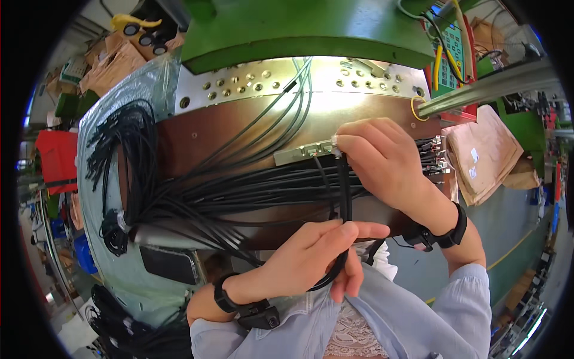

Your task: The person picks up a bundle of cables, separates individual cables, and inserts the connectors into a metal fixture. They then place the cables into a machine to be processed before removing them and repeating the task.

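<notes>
My right hand (382,158) pinches the end of a black cable (345,194) at the right end of a small metal block (289,157). Its fingertips hide most of that cable end. From there the cable runs down toward me into my left hand (317,254), which is closed round it with the index finger stretched out to the right. A thinner black lead hangs from the block just left of it. Under and behind the block lies a thick bundle of black cables (239,194), with metal-tipped ends to the right of my right hand.
A green machine (305,42) with a drilled metal plate (239,84) stands behind the brown work board (197,134). More cables (128,128) hang over the left side, near a dark phone (170,265). At right are a metal bar (484,90) and brown paper sheets (487,152).
</notes>
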Motion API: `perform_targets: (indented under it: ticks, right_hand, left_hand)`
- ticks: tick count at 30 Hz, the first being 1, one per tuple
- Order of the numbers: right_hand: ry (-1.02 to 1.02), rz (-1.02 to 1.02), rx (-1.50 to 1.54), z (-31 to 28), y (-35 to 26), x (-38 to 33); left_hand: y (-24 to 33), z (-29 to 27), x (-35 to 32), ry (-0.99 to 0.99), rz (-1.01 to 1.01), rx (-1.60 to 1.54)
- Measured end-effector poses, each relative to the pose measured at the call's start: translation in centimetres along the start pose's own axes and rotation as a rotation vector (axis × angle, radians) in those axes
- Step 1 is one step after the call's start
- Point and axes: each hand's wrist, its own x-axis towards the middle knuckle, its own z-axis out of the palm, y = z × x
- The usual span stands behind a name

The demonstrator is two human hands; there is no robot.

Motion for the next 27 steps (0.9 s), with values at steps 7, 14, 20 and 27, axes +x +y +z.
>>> perform_targets:
  ticks: [7, 14, 20, 27]
  right_hand:
    - [0.064, 0.286, 0.296, 1.3, 2.3, -2.0]
    - [-0.098, 0.334, 0.268, -0.1, 2.0, -1.1]
    - [0.113, 0.105, 0.099, -1.3, 1.1, -1.3]
    - [0.078, 0.377, 0.484, 0.0, 3.0, -3.1]
  left_hand:
    - [1.5, -0.2, -1.5, 0.237, 0.349, 0.373]
    - [1.4, -1.4, 1.3, 0.011, -0.006, 0.059]
    - [4.2, 0.4, 2.4, -0.151, -0.086, 0.164]
    - [5.6, -3.5, 3.6, 0.686, 0.631, 2.051]
